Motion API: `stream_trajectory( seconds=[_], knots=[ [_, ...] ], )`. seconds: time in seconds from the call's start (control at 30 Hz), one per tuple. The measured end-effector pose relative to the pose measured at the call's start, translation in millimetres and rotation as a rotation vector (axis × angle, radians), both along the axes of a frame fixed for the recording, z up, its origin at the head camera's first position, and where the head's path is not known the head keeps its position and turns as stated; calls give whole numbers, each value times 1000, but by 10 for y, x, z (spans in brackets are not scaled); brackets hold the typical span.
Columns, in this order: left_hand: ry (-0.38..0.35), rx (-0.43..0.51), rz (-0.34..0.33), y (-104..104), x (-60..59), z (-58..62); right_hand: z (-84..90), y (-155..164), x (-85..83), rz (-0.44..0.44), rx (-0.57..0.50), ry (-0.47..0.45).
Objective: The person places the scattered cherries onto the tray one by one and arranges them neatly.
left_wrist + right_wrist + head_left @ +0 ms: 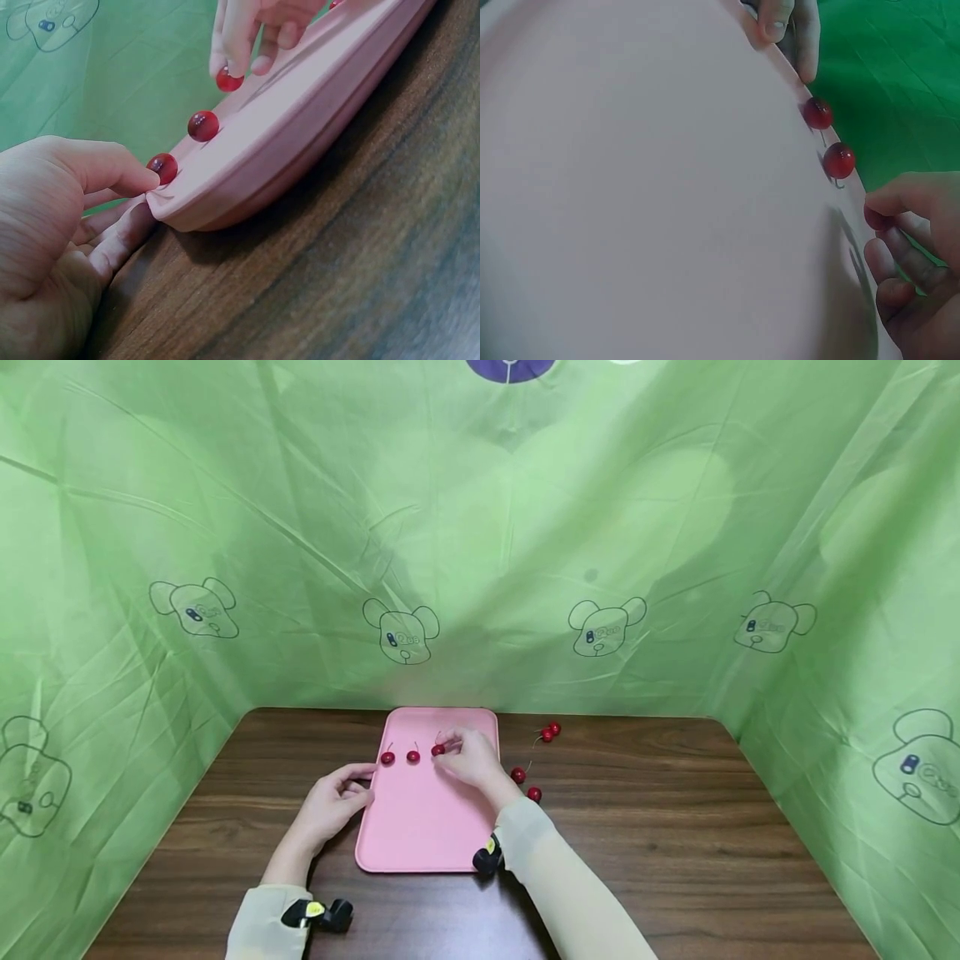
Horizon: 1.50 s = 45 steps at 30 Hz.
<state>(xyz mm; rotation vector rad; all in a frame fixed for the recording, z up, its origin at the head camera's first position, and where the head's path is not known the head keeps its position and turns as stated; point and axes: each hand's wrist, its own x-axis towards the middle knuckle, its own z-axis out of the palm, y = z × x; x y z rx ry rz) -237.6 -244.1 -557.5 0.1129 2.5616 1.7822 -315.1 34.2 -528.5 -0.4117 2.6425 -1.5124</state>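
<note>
So here's the setup: a pink tray (424, 827) sits on a dark wood bench (675, 827) with green printed sheeting (225, 527) hung all around it. Three cherries are lined up in a row near the tray's far end. The right hand (470, 758) is pinching the third cherry (438, 749) between thumb and fingertips, right at the tray surface — I can't tell if it's already resting there or just above. The first cherry (387, 758) and the second cherry (413, 757) sit to its left, spaced apart, stems pointing up.

The left hand (335, 799) is at the tray's left edge, fingers loosely curled, thumb on top of the rim and fingers tucked beside it — the left wrist view shows that nicely. Looks like it's just steadying the tray.

Four more loose cherries (534, 793) lie on the bench to the right of the tray, two near the far corner and two closer to the right forearm.

What could go wrong, in my view: cherries are round and the tray is smooth, so a sloppy release could send the third one rolling into its neighbour and wreck the row. If the left thumb tips the rim, all three could roll. And that right sleeve passes near the bench cherries, so it could easily knock them.
</note>
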Motion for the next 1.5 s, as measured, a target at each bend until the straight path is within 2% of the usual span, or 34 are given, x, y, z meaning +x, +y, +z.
stream_trajectory(
  seconds=[0.37,0.77,1.27,1.5],
  knots=[
    [12,15,1,5,-3,-16,-85,-24,5,7,47,27],
    [19,9,2,9,-7,-24,-131,22,-17,24,14,-1],
    [16,11,1,2,2,-23,-72,45,-1,58,21,-33],
    [15,14,-2,0,12,-17,31,135,29,107,-35,-69]
  ],
)
